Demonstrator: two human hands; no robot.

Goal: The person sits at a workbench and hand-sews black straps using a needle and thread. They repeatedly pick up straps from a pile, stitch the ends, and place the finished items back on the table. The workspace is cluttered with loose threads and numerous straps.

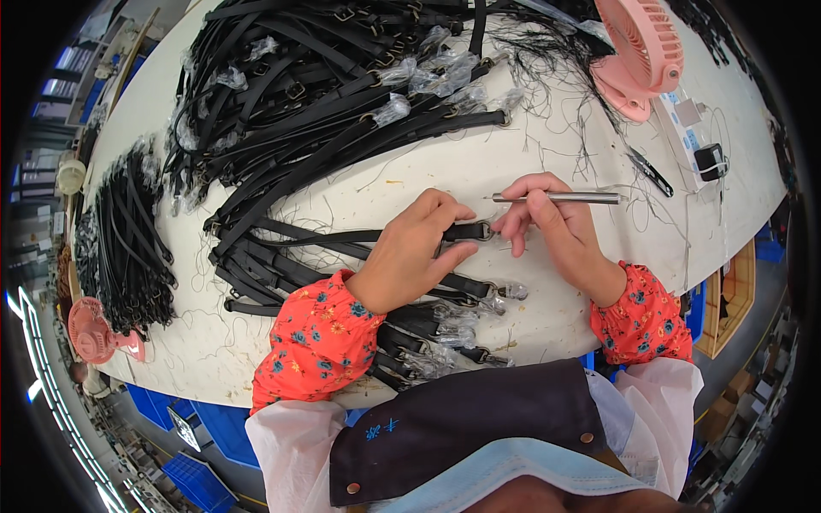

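Observation:
My left hand [412, 246] curls over a black strap [462, 232], thumb and forefinger on either side of its end. A metal buckle [487, 231] sits at that end, between my two hands. A slim silver pen-shaped tool [575, 197] lies across the fingers of my right hand [560, 227], its thin tip pointing left. The lower fingertips of the right hand are close to the buckle; whether they touch it I cannot tell. Below my left hand lie several more black straps [419, 321], their buckle ends wrapped in clear plastic [457, 325].
A large heap of black straps [316, 77] covers the far left of the white table [547, 316], with a smaller bundle [128, 244] beside it. Pink fans [637, 56] stand far right and at the left edge. Loose threads, a black-handled tool [652, 172] and a power strip [680, 137] lie right.

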